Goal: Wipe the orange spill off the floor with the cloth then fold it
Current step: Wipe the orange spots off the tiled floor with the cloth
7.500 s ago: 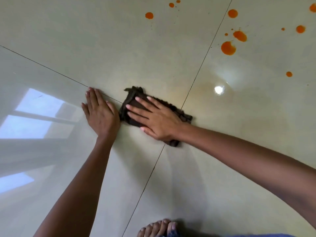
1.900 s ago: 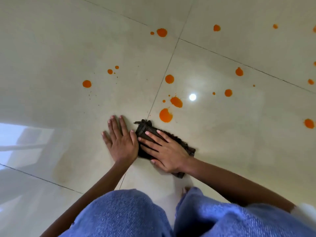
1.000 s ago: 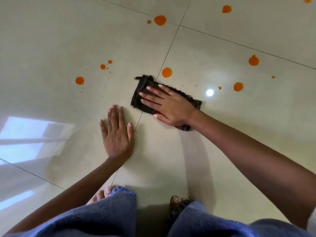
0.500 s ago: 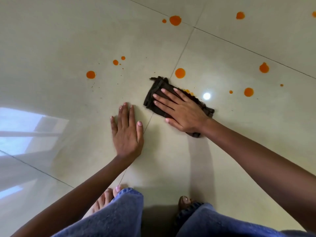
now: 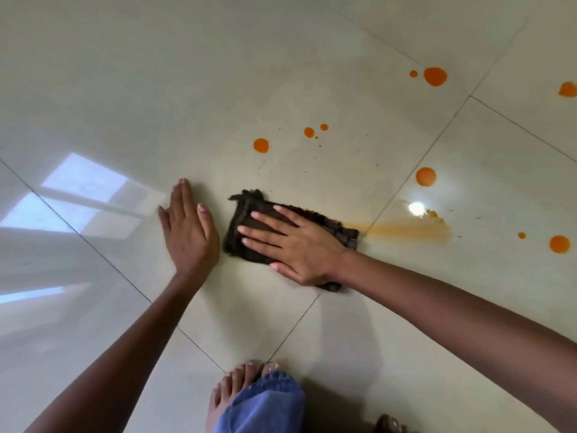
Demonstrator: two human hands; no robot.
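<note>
A dark brown folded cloth (image 5: 249, 210) lies flat on the pale tiled floor (image 5: 156, 73). My right hand (image 5: 296, 245) presses down on it with fingers spread, pointing left. My left hand (image 5: 187, 232) rests flat on the floor just left of the cloth, apart from it and holding nothing. A thin orange smear (image 5: 409, 228) trails from the cloth's right end. Several round orange drops sit beyond: one (image 5: 261, 145) above the cloth, one (image 5: 425, 176) to the upper right, one (image 5: 559, 244) at far right.
Dark grout lines (image 5: 415, 173) cross the glossy tiles. A window reflection (image 5: 81, 189) shines at left, a lamp glare (image 5: 416, 208) at right. My bare foot (image 5: 237, 389) and blue jeans hem (image 5: 265, 404) are at the bottom edge.
My right hand has dragged the cloth leftward across the grout line, leaving an orange smear where the big drops were. My left hand stays flat on the floor beside it.
</note>
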